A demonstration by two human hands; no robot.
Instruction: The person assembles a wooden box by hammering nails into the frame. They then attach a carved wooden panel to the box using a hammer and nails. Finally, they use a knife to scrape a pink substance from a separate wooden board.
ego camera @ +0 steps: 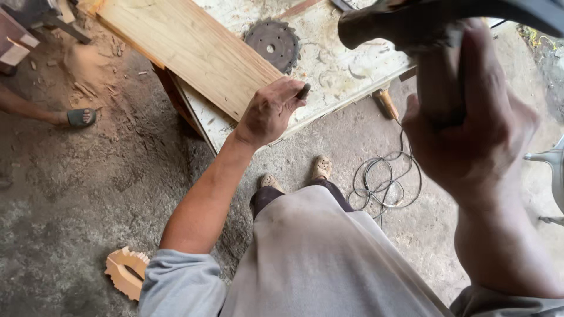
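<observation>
Right now the left hand [271, 111] sits at the near end of the wooden plank [188, 50], fingers curled tight around a small dark object [303, 90] pinched at the fingertips; too small to say what it is. The plank lies flat on the pale, scuffed desk [341, 70], its long axis running from the hand away toward the upper left, so the wood stretches out ahead of the left hand and off to its left.

Up close to the camera, the right hand [470, 126] is raised well above the desk, fist clenched on the handle of a dark hammer [405, 23], whose head hangs over the desk's right part. It is blurred, but the grip is clearly closed. The left hand is by far the nearer to the plank, touching it or just over its end; the right is well apart and higher.

Just beyond the plank's end lies a circular saw blade [272, 44], flat on the desk. Below, a coiled cable [382, 182] rests on the dusty floor near the person's shoes [296, 173], and a carved wooden piece [124, 271] lies at lower left.
</observation>
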